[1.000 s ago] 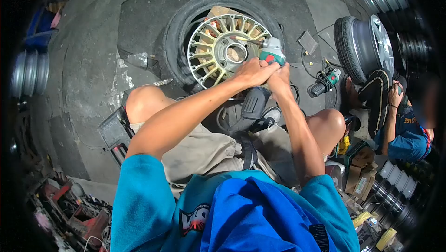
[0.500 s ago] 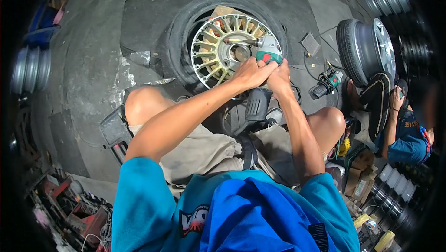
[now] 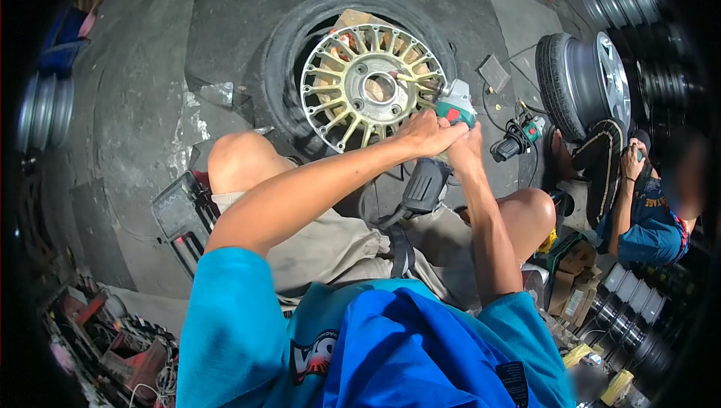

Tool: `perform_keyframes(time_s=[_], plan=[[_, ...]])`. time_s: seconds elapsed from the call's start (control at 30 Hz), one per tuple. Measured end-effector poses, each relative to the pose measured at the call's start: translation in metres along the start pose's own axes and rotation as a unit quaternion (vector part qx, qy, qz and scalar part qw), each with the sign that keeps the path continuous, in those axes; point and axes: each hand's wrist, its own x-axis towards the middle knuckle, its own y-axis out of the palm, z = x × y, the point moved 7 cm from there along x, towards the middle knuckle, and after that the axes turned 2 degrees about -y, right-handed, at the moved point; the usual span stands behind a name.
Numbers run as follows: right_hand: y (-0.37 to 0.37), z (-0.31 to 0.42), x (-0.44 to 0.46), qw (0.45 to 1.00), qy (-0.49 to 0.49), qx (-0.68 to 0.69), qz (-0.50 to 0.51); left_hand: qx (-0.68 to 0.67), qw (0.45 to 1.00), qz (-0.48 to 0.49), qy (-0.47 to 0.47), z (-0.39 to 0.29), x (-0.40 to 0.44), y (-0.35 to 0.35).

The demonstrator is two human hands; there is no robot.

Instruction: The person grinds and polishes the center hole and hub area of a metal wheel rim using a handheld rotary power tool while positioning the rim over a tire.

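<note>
Both my hands grip a green, grey and black angle grinder over the right side of a bare metal wheel face. My left hand wraps around the tool from the left, and my right hand closes on it from the right. A thin pointed bit extends leftward from the grinder's head, over the spokes near the hub hole; whether it touches metal I cannot tell. The black rear end of the tool hangs toward my lap. Under the wheel face lies a tyre, with blocks showing inside it.
A second corded grinder lies on the floor at right, near a small flat grey plate. Beyond it stands a tyre with a rim, where another person sits. Stacked rims line the right edge. A toolbox stands by my left knee.
The grinder and both hands have shifted right and slightly toward me relative to the wheel face, uncovering its hub hole. The whole view has also shifted slightly.
</note>
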Motion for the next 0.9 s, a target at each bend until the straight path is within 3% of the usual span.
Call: perform_keyframes(time_s=[0.1, 0.2, 0.33, 0.5, 0.57, 0.8, 0.9], plan=[[-0.005, -0.008, 0.0, 0.992, 0.002, -0.1, -0.073, 0.065, 0.995, -0.071, 0.021, 0.008, 0.015, -0.002], [-0.003, -0.018, 0.004, 0.989, -0.01, -0.096, -0.112, 0.066, 0.995, -0.068, 0.035, 0.011, 0.016, -0.003], [0.009, 0.01, -0.015, 0.998, -0.005, -0.052, -0.043, 0.062, 0.996, -0.06, 0.02, 0.014, 0.013, -0.009], [0.011, 0.006, -0.013, 0.995, -0.029, -0.042, -0.09, 0.078, 0.995, -0.061, 0.012, 0.017, 0.019, -0.009], [0.018, 0.017, -0.02, 0.998, -0.025, 0.026, -0.059, 0.066, 0.995, -0.069, 0.008, 0.016, 0.014, -0.012], [0.024, 0.015, -0.014, 0.999, 0.001, -0.011, -0.038, 0.07, 0.995, -0.077, -0.005, 0.018, 0.008, -0.016], [0.033, -0.003, -0.002, 0.999, -0.001, 0.034, -0.015, 0.07, 0.993, -0.096, -0.012, 0.024, 0.008, -0.021]])
